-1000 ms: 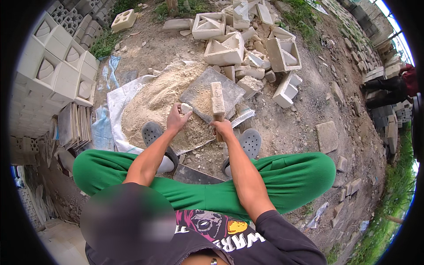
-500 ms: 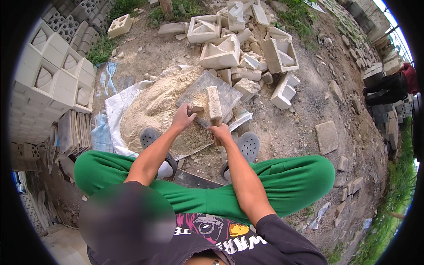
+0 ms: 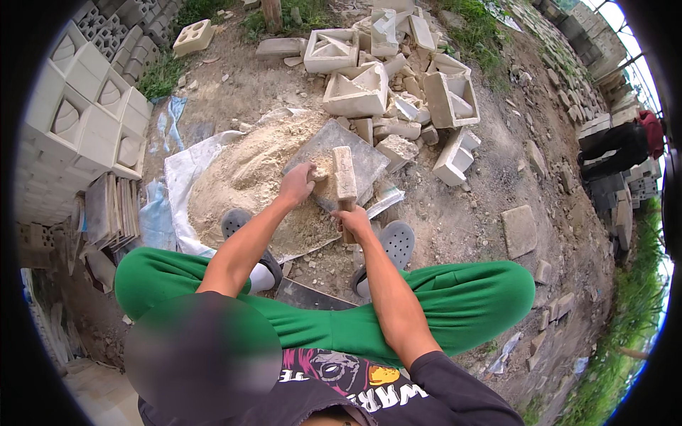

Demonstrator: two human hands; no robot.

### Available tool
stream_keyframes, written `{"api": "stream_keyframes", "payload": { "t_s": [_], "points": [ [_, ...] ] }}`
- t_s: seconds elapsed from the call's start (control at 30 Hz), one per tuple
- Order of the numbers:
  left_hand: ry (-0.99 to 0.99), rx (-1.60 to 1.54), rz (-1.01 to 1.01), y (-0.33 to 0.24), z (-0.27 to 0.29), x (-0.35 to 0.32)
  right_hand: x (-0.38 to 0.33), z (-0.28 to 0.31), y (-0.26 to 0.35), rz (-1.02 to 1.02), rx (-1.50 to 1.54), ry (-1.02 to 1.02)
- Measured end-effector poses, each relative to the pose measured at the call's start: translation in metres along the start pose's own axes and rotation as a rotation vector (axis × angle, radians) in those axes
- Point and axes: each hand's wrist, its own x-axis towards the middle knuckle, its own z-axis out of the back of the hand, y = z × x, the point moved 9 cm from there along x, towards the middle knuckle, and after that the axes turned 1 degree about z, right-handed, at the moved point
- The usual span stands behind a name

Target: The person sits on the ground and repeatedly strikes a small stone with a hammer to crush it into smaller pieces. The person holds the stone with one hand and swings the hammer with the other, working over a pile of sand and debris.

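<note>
Between hands — chunk (on slab)

I see my right hand gripping a mallet that looks like pale, matt, dusty wood. My left hand rests on a rough, chalky lump lying on a flat grey slab of coarse stone or concrete. The sand heap is dry and grainy on a thin, crinkled plastic sheet. The broken blocks look like rough, matt cement.
</note>
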Motion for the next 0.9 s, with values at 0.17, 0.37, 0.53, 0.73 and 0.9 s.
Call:
{"api": "stream_keyframes", "payload": {
  "t_s": [0.17, 0.37, 0.53, 0.73, 0.9],
  "points": [
    [-0.199, 0.057, -0.227, -0.016, 0.009, -0.006, -0.003, 0.002, 0.004, -0.007, -0.073, -0.019],
    [-0.111, 0.064, -0.265, -0.014, 0.006, -0.02, -0.003, 0.002, 0.003, 0.016, -0.033, -0.02],
    [-0.19, 0.049, -0.305, -0.004, 0.007, -0.034, -0.006, 0.002, 0.006, 0.03, -0.012, -0.048],
    [-0.197, -0.328, 0.135, 0.035, -0.009, -0.025, -0.003, 0.015, 0.006, -0.016, -0.221, -0.143],
    [-0.296, -0.512, 0.301, 0.054, -0.03, -0.024, -0.005, 0.01, 0.006, -0.075, -0.068, -0.075]
  ]
}}
